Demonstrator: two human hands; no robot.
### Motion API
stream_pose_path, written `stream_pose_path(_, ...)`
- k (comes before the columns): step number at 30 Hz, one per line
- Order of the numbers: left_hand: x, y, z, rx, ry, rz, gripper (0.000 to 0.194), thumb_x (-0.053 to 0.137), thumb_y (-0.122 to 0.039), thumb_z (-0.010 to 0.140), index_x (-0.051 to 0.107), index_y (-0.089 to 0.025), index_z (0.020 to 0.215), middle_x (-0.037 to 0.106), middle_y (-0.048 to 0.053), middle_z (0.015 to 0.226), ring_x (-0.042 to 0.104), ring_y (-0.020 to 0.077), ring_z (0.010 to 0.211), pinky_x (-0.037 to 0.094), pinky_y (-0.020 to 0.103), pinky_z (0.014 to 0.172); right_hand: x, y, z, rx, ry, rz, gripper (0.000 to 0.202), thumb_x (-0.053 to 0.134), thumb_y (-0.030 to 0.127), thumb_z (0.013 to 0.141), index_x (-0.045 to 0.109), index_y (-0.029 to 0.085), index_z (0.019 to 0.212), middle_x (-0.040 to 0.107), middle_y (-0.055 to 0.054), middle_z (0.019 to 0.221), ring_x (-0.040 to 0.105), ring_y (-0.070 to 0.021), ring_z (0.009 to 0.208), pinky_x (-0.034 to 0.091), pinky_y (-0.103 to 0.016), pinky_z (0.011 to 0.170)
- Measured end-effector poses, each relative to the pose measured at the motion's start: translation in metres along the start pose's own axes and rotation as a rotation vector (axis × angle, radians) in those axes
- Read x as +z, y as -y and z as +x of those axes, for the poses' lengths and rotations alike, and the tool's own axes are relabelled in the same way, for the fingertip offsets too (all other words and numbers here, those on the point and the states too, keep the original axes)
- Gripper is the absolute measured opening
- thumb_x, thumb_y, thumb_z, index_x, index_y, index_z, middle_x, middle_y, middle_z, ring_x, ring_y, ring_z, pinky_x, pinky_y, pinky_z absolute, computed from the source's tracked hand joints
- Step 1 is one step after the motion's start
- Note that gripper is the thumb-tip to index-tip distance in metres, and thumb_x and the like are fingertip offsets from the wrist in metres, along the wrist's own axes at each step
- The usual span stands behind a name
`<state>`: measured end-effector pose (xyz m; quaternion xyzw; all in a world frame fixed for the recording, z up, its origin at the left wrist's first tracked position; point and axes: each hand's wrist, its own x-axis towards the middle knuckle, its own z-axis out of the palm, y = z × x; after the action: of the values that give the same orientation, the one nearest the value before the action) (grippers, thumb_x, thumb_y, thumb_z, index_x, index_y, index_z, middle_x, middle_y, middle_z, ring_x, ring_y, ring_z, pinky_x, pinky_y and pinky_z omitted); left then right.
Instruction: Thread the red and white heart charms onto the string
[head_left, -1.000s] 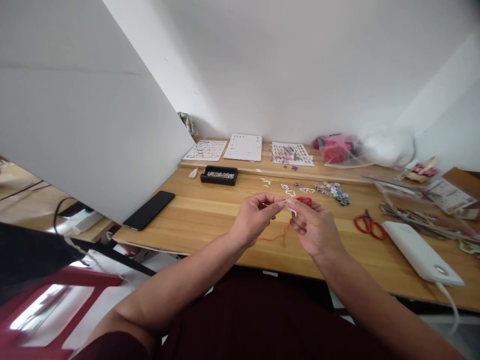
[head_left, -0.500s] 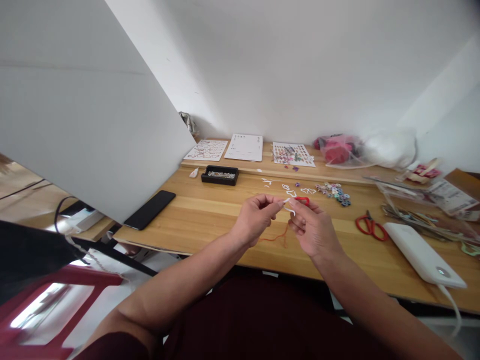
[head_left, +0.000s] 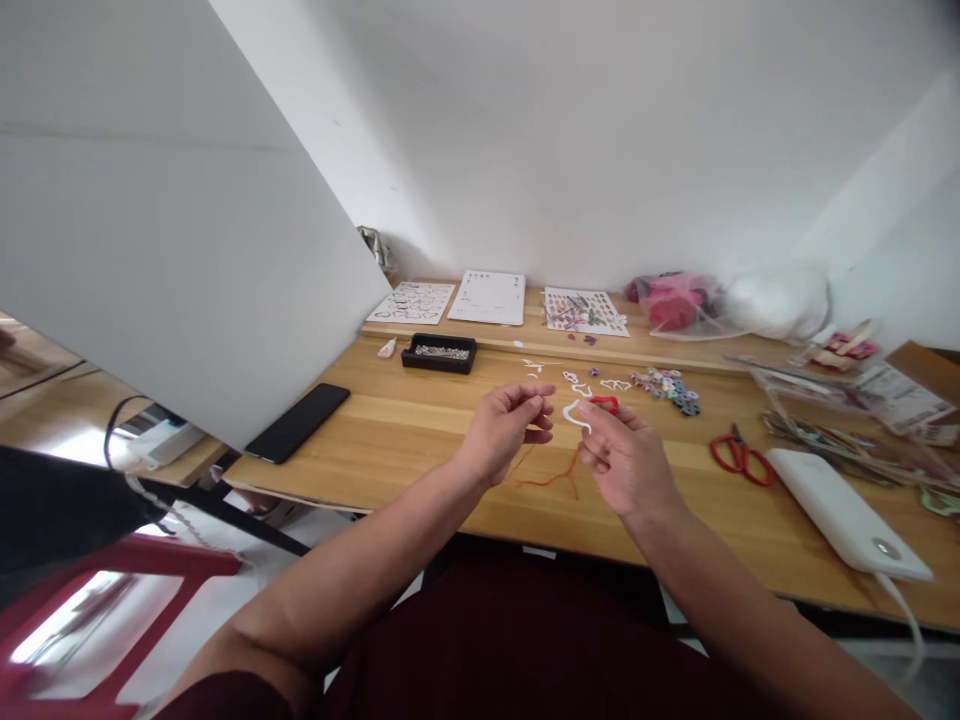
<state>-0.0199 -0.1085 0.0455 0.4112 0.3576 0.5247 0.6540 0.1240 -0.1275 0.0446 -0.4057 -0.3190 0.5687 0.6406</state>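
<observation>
My right hand (head_left: 626,450) pinches a white curved outline piece (head_left: 574,413), part of which is covered in red yarn (head_left: 604,404). The bare white end sticks out to the left of the thumb. Just across from it, my left hand (head_left: 506,425) has its thumb drawn in against curled fingers. What it holds, if anything, is too small to make out. A loose orange-red thread (head_left: 551,481) trails on the wooden table beneath both hands. Behind them lie white cut-out outline shapes (head_left: 616,384) and a heap of coloured spools (head_left: 667,388).
Red-handled scissors (head_left: 741,457) and a white power bank (head_left: 844,510) with a cable lie at the right. A black tray (head_left: 439,352) of small beads and a phone (head_left: 298,422) are left. Printed sheets (head_left: 489,297) rest on the raised back ledge. A grey panel (head_left: 172,220) rises at left.
My left hand has come away from the white piece and shifted slightly left. More of the piece's curved end shows. My right hand keeps its hold and has barely moved.
</observation>
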Motion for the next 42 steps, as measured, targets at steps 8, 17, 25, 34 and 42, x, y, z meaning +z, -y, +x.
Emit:
stream_pose_path(8,-0.001,-0.002,0.011,-0.028,0.106,0.112,0.033,0.084,-0.032,0.069,0.071,-0.014,0.094,0.068,0.004,0.083,0.060,0.0094,0.069,0.047,0.023,0.064,0.007,0.001,0.007,-0.038,-0.014,-0.018,0.032,0.086,0.025,0.060,0.054,0.020,0.057,0.028,0.013,0.039,0.017,-0.0027,0.036,0.016,-0.022,0.036)
stream_pose_path(17,-0.001,0.005,0.027,0.028,0.101,0.090,0.037,0.085,-0.040,0.066,0.070,-0.012,0.085,0.065,0.002,0.077,0.057,0.0086,0.065,0.047,0.023,0.063,0.010,-0.005,0.023,-0.056,-0.037,-0.026,0.031,0.087,0.026,0.060,0.057,0.019,0.061,0.033,0.012,0.043,0.021,-0.0027,0.037,0.017,-0.022,0.036)
stream_pose_path(25,-0.006,0.009,0.053,-0.050,0.033,0.002,0.054,0.067,-0.062,0.079,0.070,-0.010,0.086,0.062,0.004,0.074,0.058,0.0105,0.061,0.047,0.022,0.054,0.008,-0.017,0.055,-0.076,-0.067,-0.048,0.031,0.089,0.029,0.061,0.060,0.018,0.065,0.045,0.009,0.048,0.024,-0.0019,0.037,0.020,-0.020,0.036)
stream_pose_path(34,0.000,0.009,0.089,-0.007,0.103,-0.014,0.041,0.085,-0.045,0.065,0.067,-0.011,0.082,0.061,0.002,0.077,0.057,0.0092,0.062,0.048,0.023,0.055,0.008,-0.007,0.090,-0.127,-0.089,-0.054,0.030,0.090,0.026,0.056,0.062,0.017,0.064,0.044,0.010,0.046,0.024,-0.0021,0.036,0.016,-0.021,0.036)
stream_pose_path(42,0.010,0.006,0.111,0.033,0.070,-0.023,0.043,0.087,-0.045,0.060,0.065,-0.012,0.076,0.058,-0.001,0.067,0.051,0.0069,0.057,0.043,0.021,0.053,0.005,-0.002,0.110,-0.193,-0.053,-0.077,0.028,0.089,0.027,0.060,0.064,0.018,0.066,0.046,0.009,0.048,0.025,-0.0022,0.037,0.020,-0.021,0.036)
